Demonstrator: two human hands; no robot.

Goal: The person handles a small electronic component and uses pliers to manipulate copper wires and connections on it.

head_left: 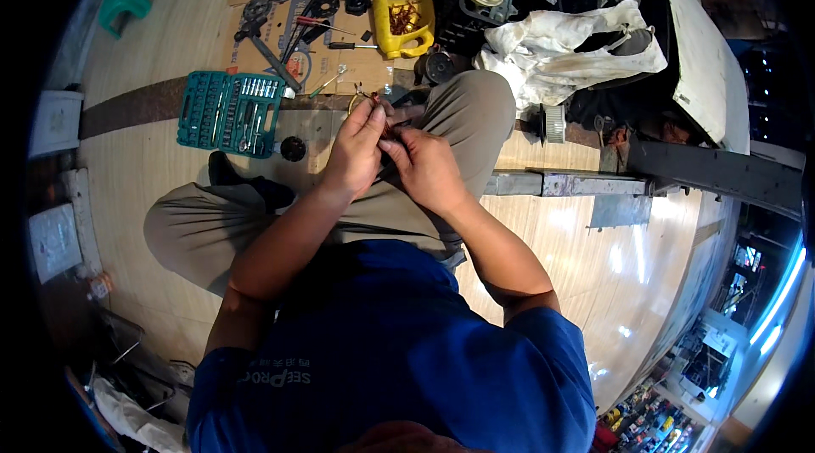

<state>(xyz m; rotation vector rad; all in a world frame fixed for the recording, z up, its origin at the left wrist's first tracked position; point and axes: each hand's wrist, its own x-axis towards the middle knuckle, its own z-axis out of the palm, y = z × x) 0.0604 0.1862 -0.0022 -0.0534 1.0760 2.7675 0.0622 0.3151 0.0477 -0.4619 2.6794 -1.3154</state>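
Both of my hands meet above my lap. My left hand has its fingers closed around a small dark part with copper-coloured wire, and thin yellowish wire ends stick out past its fingertips. From the other side my right hand pinches the same part, thumb and fingers pressed together. Most of the part is hidden by my fingers, so its exact kind is unclear. Just beyond the hands lies a small screwdriver with a green handle on a flattened cardboard sheet.
Left of my hands an open green socket set lies on the floor. A cut yellow jug holds copper-coloured scraps. Beside it are a black-handled screwdriver and a hammer. Black crates, a white cloth and a metal beam stand right.
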